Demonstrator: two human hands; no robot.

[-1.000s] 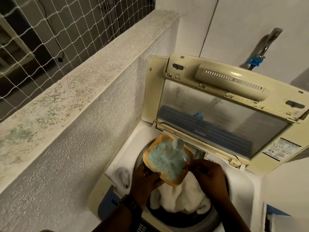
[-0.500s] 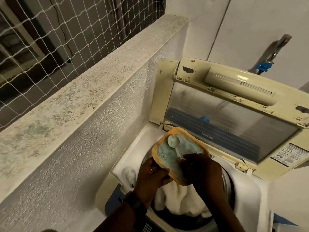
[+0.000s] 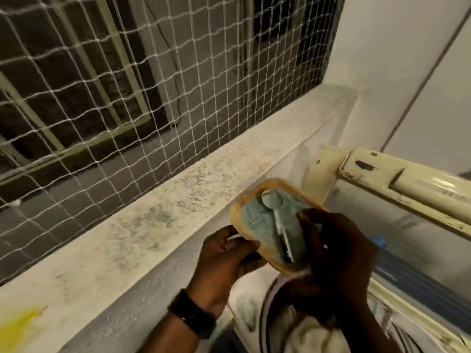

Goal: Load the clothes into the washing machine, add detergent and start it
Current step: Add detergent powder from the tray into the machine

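White netting (image 3: 127, 80) stretches across the opening up left, dark building wall (image 3: 76, 47) behind it. Below runs a speckled, stained ledge (image 3: 178, 194); a pale plastered wall (image 3: 397, 47) rises on the right.

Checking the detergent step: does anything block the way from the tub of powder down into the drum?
Nothing visible does. The tub sits in both hands, left hand and right hand, just above the open machine. The lid is raised behind it, and white clothes lie in the drum below.
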